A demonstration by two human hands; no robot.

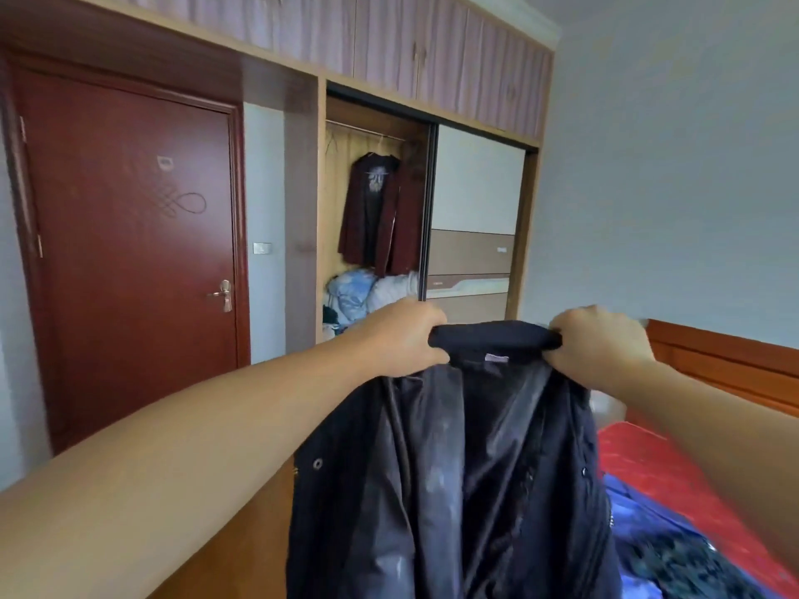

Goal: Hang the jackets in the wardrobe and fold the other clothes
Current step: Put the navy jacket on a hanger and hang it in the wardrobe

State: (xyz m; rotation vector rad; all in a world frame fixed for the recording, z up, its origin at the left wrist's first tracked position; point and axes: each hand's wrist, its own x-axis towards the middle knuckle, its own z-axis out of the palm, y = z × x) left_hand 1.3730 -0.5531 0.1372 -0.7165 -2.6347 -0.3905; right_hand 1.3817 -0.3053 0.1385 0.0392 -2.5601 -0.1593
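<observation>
1 head-worn view, level and forward from beside the bed (691, 477), close over both arms, facing the wardrobe (376, 201) across the room.

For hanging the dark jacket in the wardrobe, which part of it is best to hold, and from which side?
Hold the dark jacket at its collar, one grip at each end, coming from above. The left hand and right hand already pinch it there. The collar is stretched level between them, and the body hangs straight down with the lining facing the person, so the shoulders probably stay spread for a hanger.
</observation>
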